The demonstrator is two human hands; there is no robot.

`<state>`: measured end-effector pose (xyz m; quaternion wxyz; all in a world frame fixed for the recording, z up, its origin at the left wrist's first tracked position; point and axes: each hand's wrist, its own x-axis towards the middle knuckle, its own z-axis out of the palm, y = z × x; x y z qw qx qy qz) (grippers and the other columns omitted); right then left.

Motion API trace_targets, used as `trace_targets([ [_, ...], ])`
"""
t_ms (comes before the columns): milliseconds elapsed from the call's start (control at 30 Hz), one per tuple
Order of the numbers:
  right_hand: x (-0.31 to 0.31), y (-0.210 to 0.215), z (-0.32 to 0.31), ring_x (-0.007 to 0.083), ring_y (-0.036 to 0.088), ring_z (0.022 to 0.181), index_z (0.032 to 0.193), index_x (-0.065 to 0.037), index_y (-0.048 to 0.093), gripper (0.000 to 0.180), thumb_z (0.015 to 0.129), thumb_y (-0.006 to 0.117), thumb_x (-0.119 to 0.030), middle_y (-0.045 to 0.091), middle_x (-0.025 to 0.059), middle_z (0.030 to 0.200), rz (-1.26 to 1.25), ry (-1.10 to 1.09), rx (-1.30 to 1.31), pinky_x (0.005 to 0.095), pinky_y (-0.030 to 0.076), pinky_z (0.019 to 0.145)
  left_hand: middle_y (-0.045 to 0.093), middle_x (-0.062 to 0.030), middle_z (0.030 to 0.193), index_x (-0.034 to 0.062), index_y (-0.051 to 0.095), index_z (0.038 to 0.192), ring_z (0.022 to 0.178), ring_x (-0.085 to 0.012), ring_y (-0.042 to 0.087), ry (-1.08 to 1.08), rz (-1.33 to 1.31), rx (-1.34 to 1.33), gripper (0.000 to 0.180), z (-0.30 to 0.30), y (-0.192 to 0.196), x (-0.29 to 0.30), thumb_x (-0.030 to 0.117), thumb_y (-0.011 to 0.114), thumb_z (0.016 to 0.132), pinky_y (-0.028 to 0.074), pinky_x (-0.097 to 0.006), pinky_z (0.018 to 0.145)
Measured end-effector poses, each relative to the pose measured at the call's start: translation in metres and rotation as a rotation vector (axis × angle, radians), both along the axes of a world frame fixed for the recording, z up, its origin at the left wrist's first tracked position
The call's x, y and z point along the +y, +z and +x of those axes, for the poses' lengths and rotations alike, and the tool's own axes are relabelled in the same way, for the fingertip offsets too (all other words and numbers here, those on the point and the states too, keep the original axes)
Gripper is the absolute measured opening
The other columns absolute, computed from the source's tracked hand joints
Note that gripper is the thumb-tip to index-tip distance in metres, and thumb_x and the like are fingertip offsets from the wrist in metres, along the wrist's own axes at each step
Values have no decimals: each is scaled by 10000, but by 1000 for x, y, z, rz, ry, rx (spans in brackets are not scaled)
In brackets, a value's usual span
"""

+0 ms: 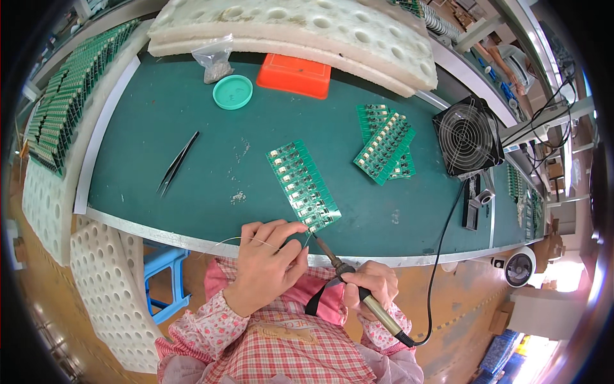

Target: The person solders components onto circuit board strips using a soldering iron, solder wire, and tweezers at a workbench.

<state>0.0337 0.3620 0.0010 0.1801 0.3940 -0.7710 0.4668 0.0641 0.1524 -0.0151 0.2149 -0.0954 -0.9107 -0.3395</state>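
Over the near edge of the desk point(377, 221), the right hand point(373, 285) grips a soldering iron point(384, 319), tip pointing far and left. To its left, the left hand point(265, 262), fingers drawn together, holds a thin wire point(224, 240). Just beyond lies a green circuit board point(304, 185), its near end by the iron's tip; whether they touch is unclear. Farther left lie dark tweezers point(176, 166); farther right, overlapping boards point(385, 147) and a black fan point(467, 136). At the far side are a turquoise lid point(233, 92), an orange tray point(294, 75) and white foam point(288, 32).
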Motion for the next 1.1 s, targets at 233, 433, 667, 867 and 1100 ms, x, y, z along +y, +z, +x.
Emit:
trace_targets([
  [233, -2, 3, -2, 176, 518, 444, 942, -28, 660, 240, 718, 733, 20, 542, 20, 569, 45, -3, 26, 308, 414, 419, 678, -2, 1104, 97, 562, 696, 980, -221, 629, 13, 12, 0, 191, -2, 2, 3, 88, 748, 738, 398, -403, 853],
  [433, -5, 12, -5, 138, 460, 430, 933, -52, 675, 266, 685, 760, -11, 457, -22, 551, 191, 71, 130, 278, 371, 404, 668, -1, 1123, 100, 557, 711, 985, -219, 620, 16, 12, -6, 188, -2, 0, 3, 91, 742, 741, 395, -406, 862],
  [667, -8, 19, -2, 90, 445, 464, 922, -74, 690, 215, 733, 772, -138, 388, -53, 573, 424, 101, 368, 234, 338, 423, 668, -4, 1131, 98, 524, 701, 997, -224, 615, 10, 16, 0, 223, -2, 0, 4, 92, 743, 741, 392, -408, 866],
  [867, 7, 23, -3, 99, 458, 445, 898, -83, 676, 221, 698, 769, -69, 421, -52, 552, 310, 64, 225, 260, 358, 412, 669, -9, 1140, 94, 527, 702, 995, -227, 617, 8, 14, -5, 215, -1, 1, 1, 94, 736, 755, 391, -407, 867],
  [1100, 27, 7, 11, 191, 510, 447, 866, -54, 636, 110, 767, 683, -42, 548, 51, 567, 78, -372, -2, 321, 401, 442, 666, -30, 1140, 82, 543, 698, 1018, -250, 618, -7, 15, 3, 198, -6, 5, 5, 84, 734, 753, 399, -416, 866],
])
